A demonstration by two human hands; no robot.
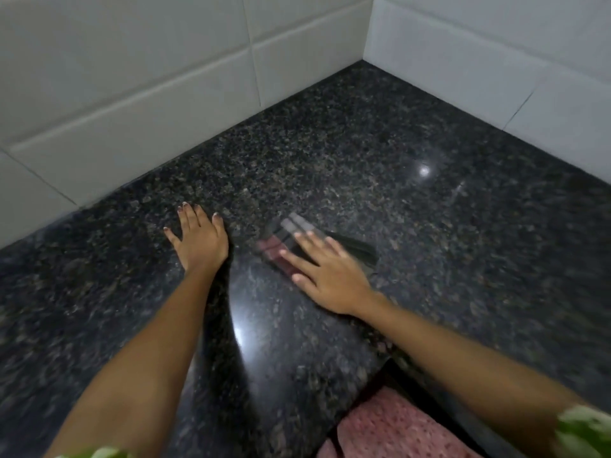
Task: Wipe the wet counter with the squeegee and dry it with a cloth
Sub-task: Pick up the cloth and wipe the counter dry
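The dark speckled granite counter (363, 153) fills the view and shines with wet glare. My left hand (198, 239) lies flat on it with fingers spread, holding nothing. My right hand (327, 272) hovers with fingers spread over the squeegee (281, 246), a blurred thing with a grey and red handle and a dark blade showing past my fingers on the right. The fingers are not closed around it. Part of the squeegee is hidden under the hand. Pink textured fabric (390, 428) shows below the counter's front edge; whether it is the cloth I cannot tell.
White tiled walls (132, 77) meet in a corner at the back right and bound the counter on two sides. The counter's front edge runs past my right forearm at the bottom. Green and white sleeves (585, 428) show in the bottom corners.
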